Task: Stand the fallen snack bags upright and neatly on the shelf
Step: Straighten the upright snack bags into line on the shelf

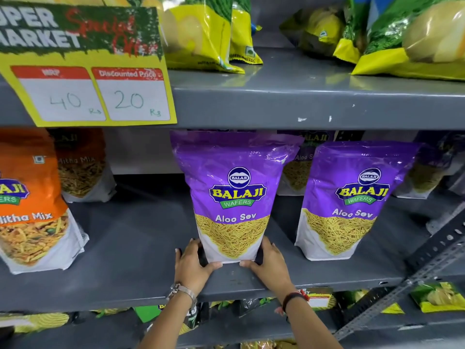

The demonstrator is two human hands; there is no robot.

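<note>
Fingers of the left hand (192,260) and right hand (270,260) clasp the bottom corners of a purple Aloo Sev bag (232,195), thumbs tucked under its front edge. Held squarely between both hands, neither nearer, it stands with its long axis upright near the front of the grey middle shelf (136,248). Any squaring-up looks like a small twist or push straight back. Beside it stands a second Aloo Sev bag (352,200); farther back, more bags.

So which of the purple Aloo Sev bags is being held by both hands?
The front-left purple bag, left hand and right hand at its base; the front-right bag stands untouched.
</note>
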